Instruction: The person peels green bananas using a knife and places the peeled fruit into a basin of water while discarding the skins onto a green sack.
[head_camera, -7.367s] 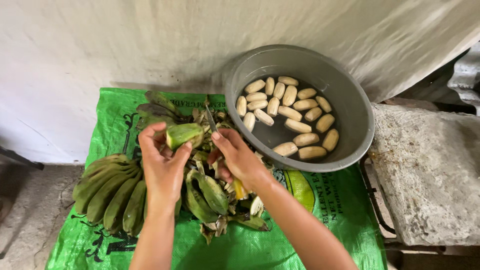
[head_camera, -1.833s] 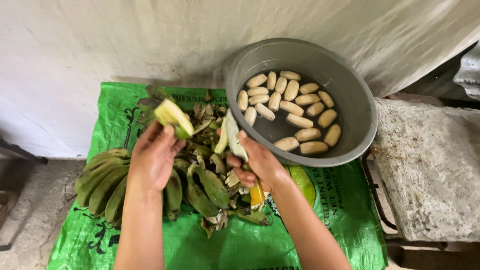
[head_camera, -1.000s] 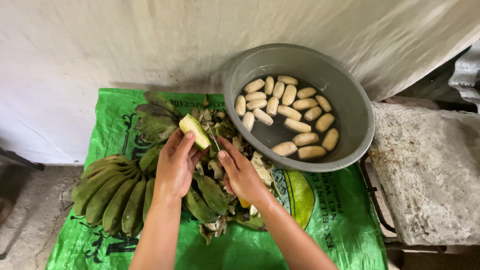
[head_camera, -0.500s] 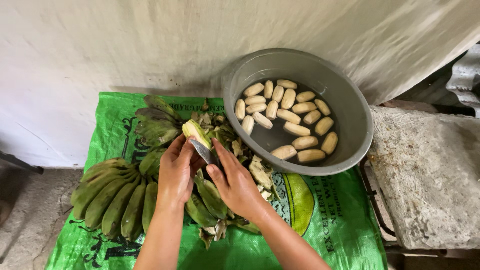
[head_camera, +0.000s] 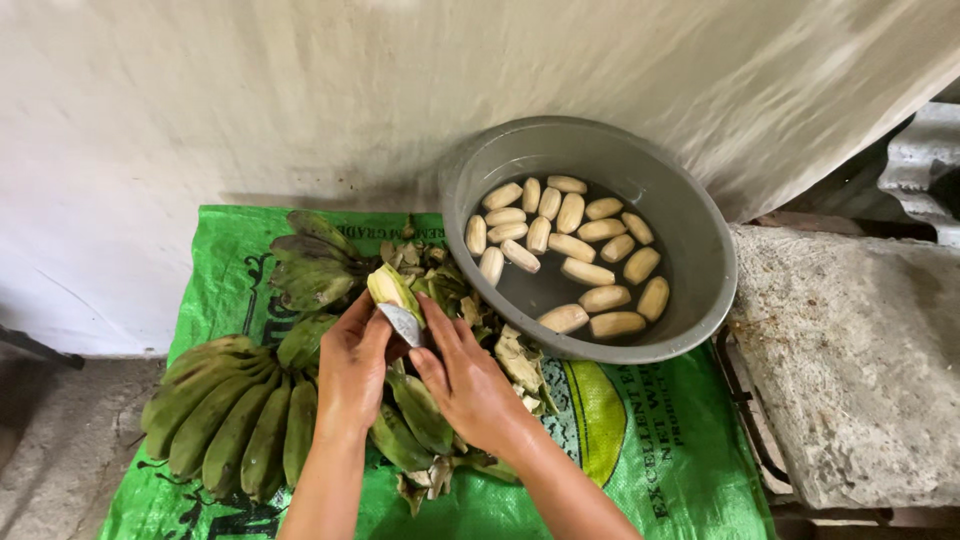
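My left hand (head_camera: 353, 358) grips a partly peeled green banana (head_camera: 390, 287), its pale flesh showing at the top. My right hand (head_camera: 468, 378) holds a knife (head_camera: 404, 323); its blade lies against the banana's side between both hands. The knife's handle is hidden in my palm. Below the hands lies a heap of green peels (head_camera: 430, 400). A grey basin (head_camera: 700, 240) to the right holds several peeled pale bananas (head_camera: 580, 272) in water.
A bunch of unpeeled green bananas (head_camera: 225, 410) lies at the left on a green woven sack (head_camera: 640, 440). More green bananas (head_camera: 310, 260) sit behind. A white cloth backs the scene. A rough concrete slab (head_camera: 860, 350) is at right.
Since 1.8 s ago my right hand dropped a peel strip and brought the knife back to the banana. The hands have moved closer together and lower; the view shifted slightly.
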